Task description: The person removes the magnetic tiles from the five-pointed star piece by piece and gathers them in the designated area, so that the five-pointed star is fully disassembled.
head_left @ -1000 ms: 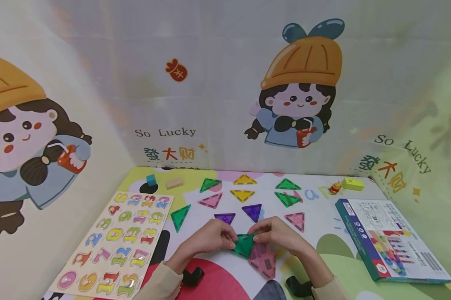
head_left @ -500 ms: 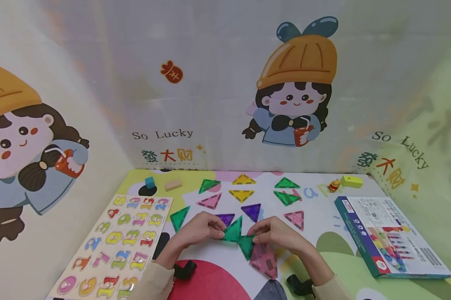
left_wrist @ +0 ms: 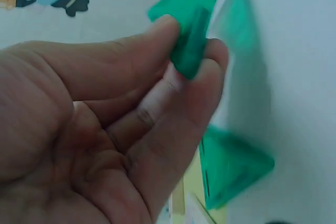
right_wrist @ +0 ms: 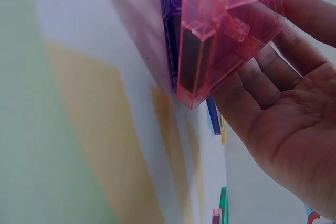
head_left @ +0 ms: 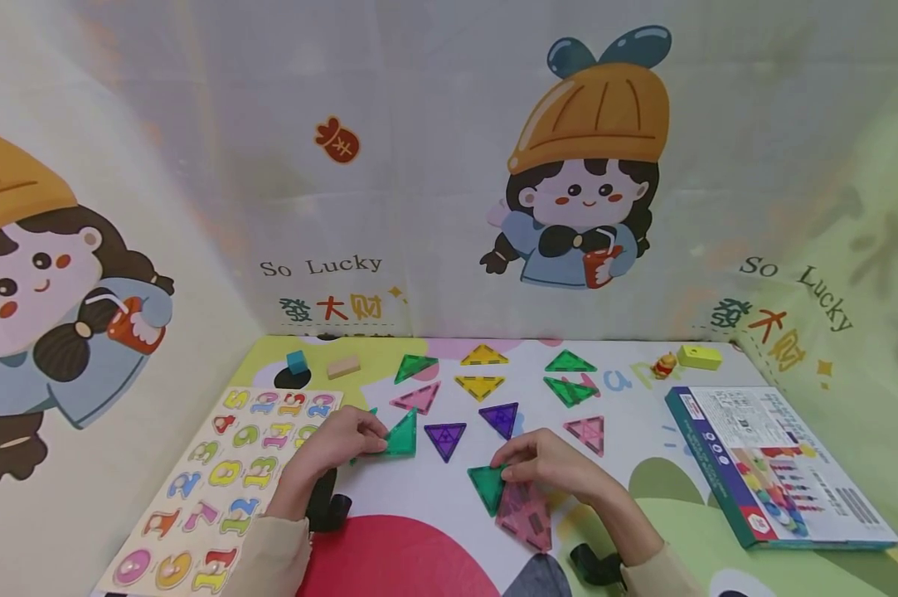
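My left hand (head_left: 338, 444) pinches a green triangular magnetic tile (head_left: 402, 437) between thumb and fingers, raised off the table in the left wrist view. Below it lies another green triangle tile (left_wrist: 233, 169), mostly hidden behind the hand in the head view. At the front centre, my right hand (head_left: 547, 464) pinches a green triangle tile (head_left: 486, 487) joined to a pink tile piece (head_left: 525, 521). Purple tile edges (right_wrist: 170, 24) show beside the pink one in the right wrist view. Nearest between the hands lie two purple triangle tiles, one left (head_left: 444, 439) and one right (head_left: 501, 419).
Green, pink and yellow triangle tiles (head_left: 480, 387) lie in rows toward the back. A wooden number board (head_left: 217, 489) is on the left, a boxed set (head_left: 784, 473) on the right. Small blocks and a figurine (head_left: 664, 366) stand along the back.
My left hand has pulled a green triangle tile away from the right hand's pieces and carried it left, over the green tile there. The right hand has stayed nearly still.
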`<action>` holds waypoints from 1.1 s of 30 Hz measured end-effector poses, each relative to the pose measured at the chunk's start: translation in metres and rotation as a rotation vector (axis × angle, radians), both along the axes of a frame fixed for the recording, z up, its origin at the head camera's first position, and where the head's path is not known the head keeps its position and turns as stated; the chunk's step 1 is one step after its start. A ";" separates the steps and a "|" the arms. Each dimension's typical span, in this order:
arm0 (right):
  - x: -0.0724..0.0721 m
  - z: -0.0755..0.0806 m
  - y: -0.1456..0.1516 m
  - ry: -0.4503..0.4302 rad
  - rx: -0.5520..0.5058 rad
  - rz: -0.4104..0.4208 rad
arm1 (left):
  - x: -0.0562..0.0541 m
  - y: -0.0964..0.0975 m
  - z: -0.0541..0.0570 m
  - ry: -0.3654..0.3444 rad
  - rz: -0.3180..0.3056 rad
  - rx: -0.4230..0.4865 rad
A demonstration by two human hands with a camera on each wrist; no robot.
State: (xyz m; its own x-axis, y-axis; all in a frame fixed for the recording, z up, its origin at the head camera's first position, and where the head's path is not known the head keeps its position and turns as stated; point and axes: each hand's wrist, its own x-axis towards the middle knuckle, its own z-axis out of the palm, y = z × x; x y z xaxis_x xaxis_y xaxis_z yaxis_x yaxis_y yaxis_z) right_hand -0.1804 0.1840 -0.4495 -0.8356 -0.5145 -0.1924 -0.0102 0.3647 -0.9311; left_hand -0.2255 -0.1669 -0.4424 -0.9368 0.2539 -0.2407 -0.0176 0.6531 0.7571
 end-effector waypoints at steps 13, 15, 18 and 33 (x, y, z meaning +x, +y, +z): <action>0.000 0.000 -0.001 -0.005 0.012 -0.007 | 0.006 -0.002 0.006 -0.002 0.073 -0.199; 0.000 0.000 -0.001 -0.008 0.014 -0.009 | 0.009 -0.001 0.009 0.021 0.072 -0.230; -0.001 0.001 -0.002 -0.008 0.019 -0.010 | 0.013 0.001 0.014 0.053 0.072 -0.258; -0.001 -0.003 -0.004 0.008 0.054 0.010 | 0.015 0.021 0.017 0.123 -0.065 -0.155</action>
State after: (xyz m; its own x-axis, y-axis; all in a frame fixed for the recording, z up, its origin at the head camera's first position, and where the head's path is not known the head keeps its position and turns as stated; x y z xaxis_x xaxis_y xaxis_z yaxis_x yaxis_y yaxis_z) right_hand -0.1815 0.1803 -0.4526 -0.8322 -0.5115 -0.2139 -0.0211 0.4146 -0.9097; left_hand -0.2100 -0.1461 -0.4249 -0.9444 0.2836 -0.1662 0.1152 0.7590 0.6409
